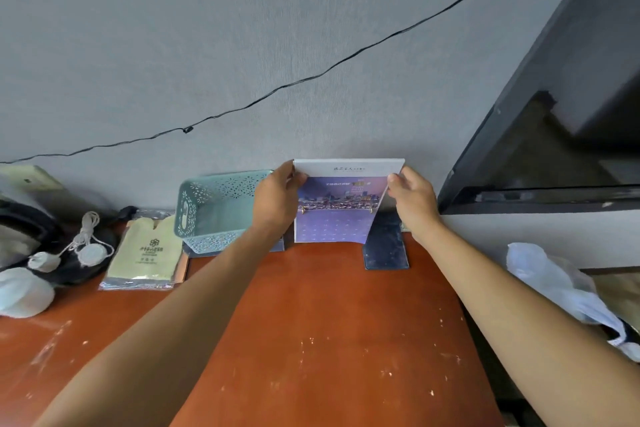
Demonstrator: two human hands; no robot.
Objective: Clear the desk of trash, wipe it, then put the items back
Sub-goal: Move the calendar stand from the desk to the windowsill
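A purple desk calendar [337, 208] with a white top board stands upright at the back of the reddish-brown desk [311, 322], against the grey wall. My left hand [277, 199] pinches its upper left edge and my right hand [414, 199] pinches its upper right edge. The calendar's lower edge sits at the desk surface. A dark blue flat case [384, 241] leans just right of the calendar, partly behind my right wrist.
A teal perforated basket [214, 208] lies tipped left of the calendar. A beige packet in clear wrap [147, 253], white corded pieces [83, 250] on a black object and a white pouch [20, 291] lie at left. A TV [554, 132] and white plastic bag [554, 284] stand at right.
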